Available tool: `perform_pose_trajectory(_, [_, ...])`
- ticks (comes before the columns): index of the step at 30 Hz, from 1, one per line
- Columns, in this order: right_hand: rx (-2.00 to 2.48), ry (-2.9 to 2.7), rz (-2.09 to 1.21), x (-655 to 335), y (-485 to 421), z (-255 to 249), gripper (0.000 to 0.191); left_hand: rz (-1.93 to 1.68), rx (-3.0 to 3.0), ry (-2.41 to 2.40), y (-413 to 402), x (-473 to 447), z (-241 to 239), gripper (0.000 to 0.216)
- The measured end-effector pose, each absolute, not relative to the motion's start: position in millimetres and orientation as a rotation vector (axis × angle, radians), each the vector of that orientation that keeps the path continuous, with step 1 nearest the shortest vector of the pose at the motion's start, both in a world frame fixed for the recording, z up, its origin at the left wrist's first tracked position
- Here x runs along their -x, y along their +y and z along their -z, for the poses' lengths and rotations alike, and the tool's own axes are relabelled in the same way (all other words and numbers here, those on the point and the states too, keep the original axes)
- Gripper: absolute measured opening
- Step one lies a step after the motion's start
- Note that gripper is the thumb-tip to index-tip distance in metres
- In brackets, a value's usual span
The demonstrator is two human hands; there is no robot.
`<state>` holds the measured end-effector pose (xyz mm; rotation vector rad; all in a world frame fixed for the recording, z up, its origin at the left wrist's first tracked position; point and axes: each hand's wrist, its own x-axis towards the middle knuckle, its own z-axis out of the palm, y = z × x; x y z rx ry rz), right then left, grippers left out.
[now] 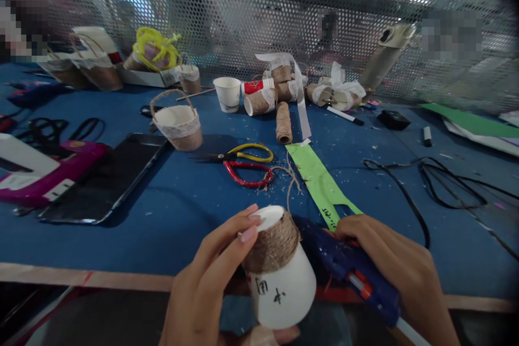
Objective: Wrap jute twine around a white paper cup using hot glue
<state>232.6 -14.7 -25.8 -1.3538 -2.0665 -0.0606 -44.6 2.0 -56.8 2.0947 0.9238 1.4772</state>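
My left hand [219, 265] grips a white paper cup [284, 294], its base tipped up and its wider end low toward me. Brown twine [273, 246] is wound round the upper part of the cup, and a loose strand runs from it up the table. In my right hand [397, 259] is a blue hot glue gun [357, 270] with a white glue stick at its rear end. Its nozzle points at the wound twine; whether it touches is hard to tell. Beyond the hands lie scissors [247, 165] with one yellow and one red handle, and a twine spool [284, 123].
A green paper strip [316, 178] lies past the glue gun. At the left are a twine-wrapped basket [180, 127], a black tray [109, 178] and a magenta-and-white device [52, 173]. Black cables [446, 184] loop on the right. A perforated metal panel [243, 16] borders the blue table's back.
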Motion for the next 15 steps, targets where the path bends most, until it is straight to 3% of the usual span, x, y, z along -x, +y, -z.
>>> perform_pose_trajectory(7, [1.342,-2.083,0.051,-234.1,-15.4,28.2,0.007,-1.474,-2.279,0.906,2.0,49.5,58.7,0.065])
perform_pose_trajectory(15, [1.293,-2.135,0.093,-236.5,-10.7,22.4,0.006,-1.313,-2.222,0.905,0.2,54.3,52.8,0.082])
